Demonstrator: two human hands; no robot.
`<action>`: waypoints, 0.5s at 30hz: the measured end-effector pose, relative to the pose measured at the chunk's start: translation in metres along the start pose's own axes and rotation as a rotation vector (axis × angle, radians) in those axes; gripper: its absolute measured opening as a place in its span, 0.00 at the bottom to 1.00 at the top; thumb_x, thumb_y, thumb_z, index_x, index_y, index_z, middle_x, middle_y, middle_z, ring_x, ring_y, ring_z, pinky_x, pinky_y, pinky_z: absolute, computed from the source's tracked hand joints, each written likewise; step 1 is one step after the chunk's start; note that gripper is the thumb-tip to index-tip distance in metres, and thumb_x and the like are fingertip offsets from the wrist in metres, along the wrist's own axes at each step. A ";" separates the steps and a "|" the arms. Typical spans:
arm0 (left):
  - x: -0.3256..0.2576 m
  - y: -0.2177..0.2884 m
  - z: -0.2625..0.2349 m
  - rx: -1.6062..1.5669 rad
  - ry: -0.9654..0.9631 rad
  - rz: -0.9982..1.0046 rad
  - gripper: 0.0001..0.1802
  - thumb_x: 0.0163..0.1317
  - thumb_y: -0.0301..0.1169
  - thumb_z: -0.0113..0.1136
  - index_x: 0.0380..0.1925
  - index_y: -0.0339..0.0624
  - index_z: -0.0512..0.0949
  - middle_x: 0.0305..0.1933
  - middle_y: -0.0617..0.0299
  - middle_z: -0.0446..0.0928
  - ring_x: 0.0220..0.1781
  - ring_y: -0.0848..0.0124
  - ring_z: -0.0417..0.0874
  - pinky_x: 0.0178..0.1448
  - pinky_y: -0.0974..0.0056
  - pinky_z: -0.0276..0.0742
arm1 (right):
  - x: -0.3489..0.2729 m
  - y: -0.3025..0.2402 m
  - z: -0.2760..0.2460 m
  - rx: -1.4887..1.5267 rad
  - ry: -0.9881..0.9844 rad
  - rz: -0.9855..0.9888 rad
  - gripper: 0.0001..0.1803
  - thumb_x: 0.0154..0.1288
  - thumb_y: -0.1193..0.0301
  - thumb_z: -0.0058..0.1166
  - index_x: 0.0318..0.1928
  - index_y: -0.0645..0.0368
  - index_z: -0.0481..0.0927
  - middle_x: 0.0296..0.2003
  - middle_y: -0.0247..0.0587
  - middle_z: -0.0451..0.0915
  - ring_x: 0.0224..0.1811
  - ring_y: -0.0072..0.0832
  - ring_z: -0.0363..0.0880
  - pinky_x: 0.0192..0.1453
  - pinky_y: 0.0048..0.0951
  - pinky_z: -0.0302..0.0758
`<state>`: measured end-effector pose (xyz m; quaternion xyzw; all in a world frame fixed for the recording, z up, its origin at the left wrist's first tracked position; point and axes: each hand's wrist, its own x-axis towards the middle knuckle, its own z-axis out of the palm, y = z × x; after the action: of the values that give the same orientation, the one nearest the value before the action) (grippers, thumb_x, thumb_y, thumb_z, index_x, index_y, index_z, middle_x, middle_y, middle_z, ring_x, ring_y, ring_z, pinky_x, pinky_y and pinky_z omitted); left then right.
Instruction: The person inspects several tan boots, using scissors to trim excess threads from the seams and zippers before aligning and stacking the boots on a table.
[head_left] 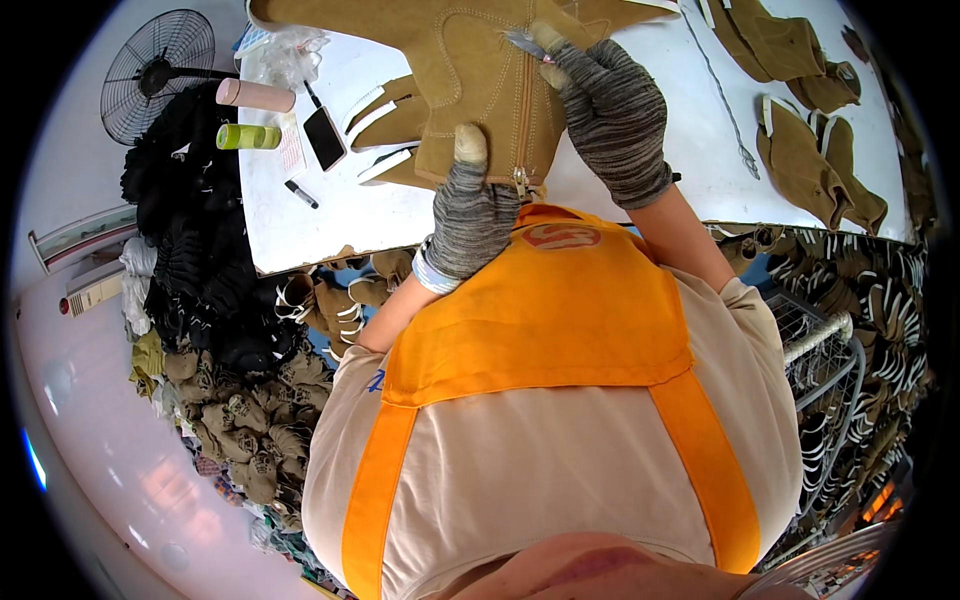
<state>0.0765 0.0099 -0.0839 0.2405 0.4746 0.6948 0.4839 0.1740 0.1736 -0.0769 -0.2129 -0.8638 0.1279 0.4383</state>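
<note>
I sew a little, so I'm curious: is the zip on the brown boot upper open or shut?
Shut where visible: the zip runs as one gapless strip, its metal slider near the orange apron.

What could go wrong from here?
The small pointed metal blade in the right hand, gloved in grey striped knit, sits close to the brown suede-like piece with its brown zipper; a slip might nick either. The pink cylindrical bottle is near the left edge of the white table; a bump might knock it off.
</note>
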 end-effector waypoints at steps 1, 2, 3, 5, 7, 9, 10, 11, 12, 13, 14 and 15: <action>0.000 -0.006 -0.003 0.144 0.026 0.069 0.31 0.74 0.50 0.38 0.58 0.30 0.67 0.50 0.49 0.77 0.49 0.66 0.81 0.54 0.65 0.78 | 0.000 -0.003 -0.001 -0.001 -0.026 0.019 0.18 0.63 0.71 0.59 0.54 0.53 0.81 0.29 0.37 0.79 0.28 0.27 0.76 0.34 0.25 0.76; -0.001 -0.012 -0.005 0.287 0.052 0.138 0.27 0.75 0.46 0.38 0.57 0.31 0.68 0.50 0.49 0.77 0.48 0.67 0.81 0.54 0.65 0.78 | 0.000 -0.005 -0.002 -0.001 -0.051 0.038 0.18 0.64 0.71 0.58 0.54 0.53 0.81 0.30 0.37 0.79 0.28 0.27 0.77 0.34 0.24 0.76; 0.000 -0.011 -0.003 0.262 0.062 0.127 0.24 0.76 0.43 0.38 0.57 0.33 0.68 0.49 0.50 0.78 0.47 0.67 0.81 0.53 0.66 0.78 | -0.001 -0.002 0.000 0.103 0.012 0.030 0.18 0.63 0.69 0.59 0.55 0.50 0.81 0.30 0.37 0.79 0.29 0.29 0.77 0.35 0.27 0.77; 0.001 -0.007 0.001 0.042 0.073 0.028 0.19 0.76 0.37 0.39 0.57 0.36 0.69 0.48 0.50 0.78 0.46 0.67 0.82 0.52 0.66 0.79 | -0.007 0.007 0.008 0.311 0.139 0.013 0.20 0.62 0.65 0.60 0.55 0.44 0.80 0.30 0.37 0.79 0.29 0.32 0.78 0.38 0.31 0.78; 0.001 -0.006 0.001 0.008 0.077 0.023 0.17 0.76 0.35 0.41 0.57 0.38 0.69 0.48 0.50 0.79 0.45 0.68 0.83 0.51 0.66 0.79 | -0.014 0.010 0.011 0.493 0.116 0.129 0.19 0.64 0.69 0.58 0.56 0.51 0.79 0.32 0.35 0.79 0.32 0.27 0.76 0.38 0.26 0.76; 0.001 -0.013 -0.002 0.235 0.075 0.142 0.19 0.75 0.38 0.41 0.57 0.36 0.69 0.48 0.50 0.79 0.45 0.68 0.82 0.52 0.66 0.78 | -0.015 0.009 0.008 0.547 0.076 0.164 0.18 0.66 0.72 0.57 0.57 0.55 0.79 0.34 0.35 0.80 0.34 0.24 0.75 0.40 0.23 0.75; 0.001 -0.014 -0.003 0.302 0.080 0.181 0.21 0.75 0.40 0.41 0.57 0.35 0.69 0.48 0.50 0.79 0.45 0.68 0.82 0.52 0.66 0.78 | -0.011 0.005 0.002 0.511 0.048 0.139 0.18 0.66 0.72 0.56 0.57 0.55 0.79 0.35 0.35 0.80 0.35 0.23 0.75 0.41 0.23 0.75; 0.001 -0.015 -0.003 0.280 0.087 0.177 0.23 0.75 0.43 0.40 0.56 0.33 0.69 0.49 0.50 0.78 0.45 0.68 0.82 0.52 0.66 0.78 | -0.009 0.002 -0.001 0.474 0.019 0.114 0.18 0.67 0.72 0.56 0.57 0.55 0.78 0.36 0.35 0.80 0.36 0.23 0.75 0.42 0.22 0.75; 0.001 -0.012 -0.001 0.216 0.077 0.127 0.27 0.73 0.47 0.42 0.58 0.32 0.67 0.51 0.49 0.76 0.48 0.67 0.80 0.54 0.65 0.77 | -0.010 0.003 -0.002 0.438 0.019 0.085 0.18 0.67 0.72 0.56 0.58 0.55 0.78 0.36 0.35 0.80 0.36 0.24 0.76 0.43 0.23 0.75; 0.001 -0.008 0.002 0.153 0.071 0.076 0.32 0.71 0.51 0.44 0.59 0.32 0.65 0.54 0.49 0.74 0.52 0.66 0.77 0.56 0.64 0.76 | -0.011 0.005 -0.003 0.401 0.018 0.056 0.19 0.67 0.72 0.56 0.58 0.55 0.78 0.37 0.35 0.80 0.37 0.24 0.76 0.43 0.23 0.75; 0.000 -0.002 0.003 0.048 0.052 -0.019 0.39 0.66 0.57 0.49 0.62 0.33 0.60 0.58 0.48 0.69 0.58 0.63 0.74 0.60 0.62 0.75 | -0.012 0.007 -0.003 0.365 0.017 0.027 0.19 0.67 0.71 0.56 0.58 0.55 0.78 0.37 0.35 0.81 0.37 0.24 0.77 0.44 0.24 0.75; -0.001 0.004 0.005 -0.055 0.033 -0.113 0.47 0.61 0.62 0.54 0.65 0.33 0.56 0.62 0.47 0.65 0.64 0.61 0.70 0.64 0.60 0.73 | -0.010 0.007 -0.001 0.398 0.064 0.030 0.19 0.67 0.72 0.56 0.58 0.55 0.78 0.38 0.36 0.81 0.38 0.25 0.77 0.44 0.24 0.76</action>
<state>0.0791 0.0111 -0.0785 0.1885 0.4758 0.6830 0.5211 0.1821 0.1748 -0.0864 -0.1388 -0.8038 0.2959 0.4970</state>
